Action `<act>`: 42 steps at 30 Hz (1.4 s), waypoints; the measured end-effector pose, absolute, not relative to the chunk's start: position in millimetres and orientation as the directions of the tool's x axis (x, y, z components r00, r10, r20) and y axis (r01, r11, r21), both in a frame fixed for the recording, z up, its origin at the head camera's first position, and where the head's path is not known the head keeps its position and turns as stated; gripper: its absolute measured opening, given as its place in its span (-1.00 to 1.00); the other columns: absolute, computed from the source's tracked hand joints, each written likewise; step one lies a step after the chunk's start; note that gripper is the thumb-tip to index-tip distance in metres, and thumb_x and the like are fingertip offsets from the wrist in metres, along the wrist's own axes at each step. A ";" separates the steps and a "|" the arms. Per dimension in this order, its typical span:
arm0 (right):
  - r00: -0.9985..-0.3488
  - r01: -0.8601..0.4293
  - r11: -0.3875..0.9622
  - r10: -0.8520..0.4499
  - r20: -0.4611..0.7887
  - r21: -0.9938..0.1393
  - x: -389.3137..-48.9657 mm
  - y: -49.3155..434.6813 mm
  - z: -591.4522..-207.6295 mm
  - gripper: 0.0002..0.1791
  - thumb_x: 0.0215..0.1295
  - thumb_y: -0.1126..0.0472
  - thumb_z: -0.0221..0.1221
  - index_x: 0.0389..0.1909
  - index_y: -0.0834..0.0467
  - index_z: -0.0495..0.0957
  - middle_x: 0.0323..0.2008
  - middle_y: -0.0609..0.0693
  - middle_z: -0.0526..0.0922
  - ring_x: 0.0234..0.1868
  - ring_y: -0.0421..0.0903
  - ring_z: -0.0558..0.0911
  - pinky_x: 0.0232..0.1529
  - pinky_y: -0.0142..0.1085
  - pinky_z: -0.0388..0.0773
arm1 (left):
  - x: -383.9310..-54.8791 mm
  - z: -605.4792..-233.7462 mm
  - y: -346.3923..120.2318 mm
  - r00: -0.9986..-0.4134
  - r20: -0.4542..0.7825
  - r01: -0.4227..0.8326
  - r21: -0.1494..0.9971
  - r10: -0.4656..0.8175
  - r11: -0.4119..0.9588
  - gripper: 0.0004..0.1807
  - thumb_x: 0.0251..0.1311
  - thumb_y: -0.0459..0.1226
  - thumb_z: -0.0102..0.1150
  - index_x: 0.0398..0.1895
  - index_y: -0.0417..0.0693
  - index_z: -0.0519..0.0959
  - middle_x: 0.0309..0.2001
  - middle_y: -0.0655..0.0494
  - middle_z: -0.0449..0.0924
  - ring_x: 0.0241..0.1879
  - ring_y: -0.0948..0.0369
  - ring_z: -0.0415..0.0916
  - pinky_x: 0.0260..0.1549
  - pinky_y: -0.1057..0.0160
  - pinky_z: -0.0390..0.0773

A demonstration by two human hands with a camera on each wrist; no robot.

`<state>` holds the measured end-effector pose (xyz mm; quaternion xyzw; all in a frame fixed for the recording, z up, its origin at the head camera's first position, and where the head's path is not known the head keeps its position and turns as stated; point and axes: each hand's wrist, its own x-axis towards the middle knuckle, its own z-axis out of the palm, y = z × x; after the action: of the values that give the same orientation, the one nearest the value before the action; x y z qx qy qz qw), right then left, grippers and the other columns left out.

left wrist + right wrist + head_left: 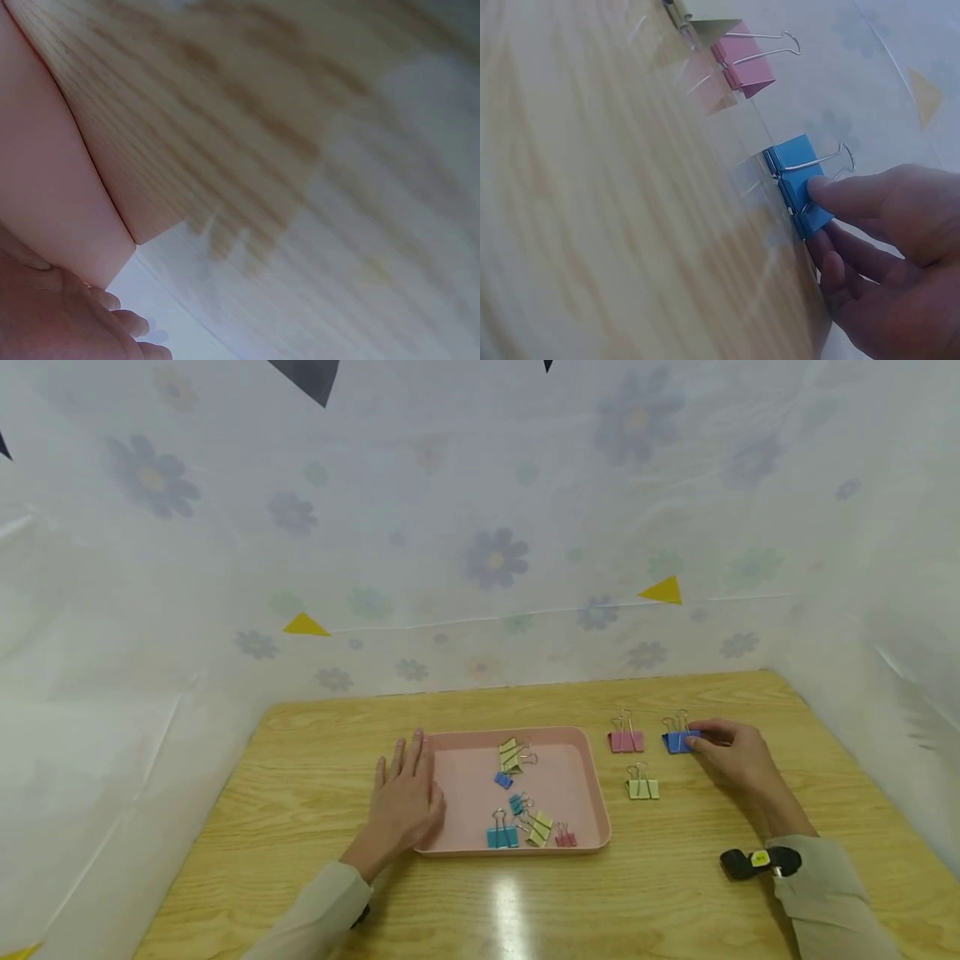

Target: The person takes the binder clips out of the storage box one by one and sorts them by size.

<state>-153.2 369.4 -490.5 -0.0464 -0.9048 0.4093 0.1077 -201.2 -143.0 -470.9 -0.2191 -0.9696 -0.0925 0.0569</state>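
Note:
My right hand [738, 760] pinches a large blue binder clip [677, 742] between thumb and fingers, with the clip standing on the table, wire handles up. In the right wrist view the thumb [840, 193] presses the face of that clip. A pink binder clip [626, 742] stands to its left, and a pale yellow binder clip [642, 789] stands nearer to me. My left hand [405, 802] rests with straight fingers on the left edge of a pink tray [465, 793]. The left wrist view shows only part of this hand, beside the tray wall [60, 165].
Several binder clips lie in the tray, among them a teal one [502, 837], a small pink one [566, 837], a small blue one [503, 780] and a yellow one [511, 757]. A pale flowered curtain [495, 610] hangs behind the wooden table [300, 777].

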 end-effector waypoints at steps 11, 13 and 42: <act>-0.971 -0.007 0.647 0.179 0.161 -0.763 -153.7 368.8 -492.0 -0.57 0.46 0.10 0.25 0.16 0.35 0.63 -0.01 0.33 0.69 -0.20 -0.50 0.50 -0.22 -0.59 0.45 | -199.0 -468.4 -142.7 -0.895 0.155 0.440 0.162 0.417 0.883 -0.28 0.47 -0.19 -0.10 0.62 -0.28 0.06 0.63 -0.16 -0.04 0.58 -0.21 -0.07 0.42 -0.37 -0.03; -0.972 -0.011 0.641 0.173 0.158 -0.767 -153.4 368.5 -491.2 -0.56 0.47 0.11 0.24 0.17 0.36 0.61 -0.02 0.34 0.67 -0.21 -0.51 0.50 -0.23 -0.59 0.45 | -199.4 -468.8 -143.1 -0.894 0.160 0.442 0.160 0.419 0.883 -0.28 0.46 -0.19 -0.10 0.61 -0.28 0.07 0.62 -0.17 -0.02 0.57 -0.21 -0.07 0.42 -0.38 -0.02; -0.947 -0.215 0.481 0.112 0.302 -0.850 -144.8 326.1 -438.2 -0.63 0.46 0.20 0.25 0.21 0.22 0.60 0.09 -0.05 0.67 0.04 -0.36 0.62 -0.05 -0.59 0.52 | -202.3 -470.5 -142.9 -0.897 0.147 0.439 0.172 0.418 0.882 -0.28 0.46 -0.16 -0.18 0.63 -0.25 0.05 0.63 -0.16 -0.04 0.58 -0.21 -0.09 0.43 -0.37 -0.08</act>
<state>-144.8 326.1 -438.2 0.0305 -0.8454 0.5086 0.1604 -202.3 -142.9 -470.5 -0.2211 -0.9686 -0.1007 0.0529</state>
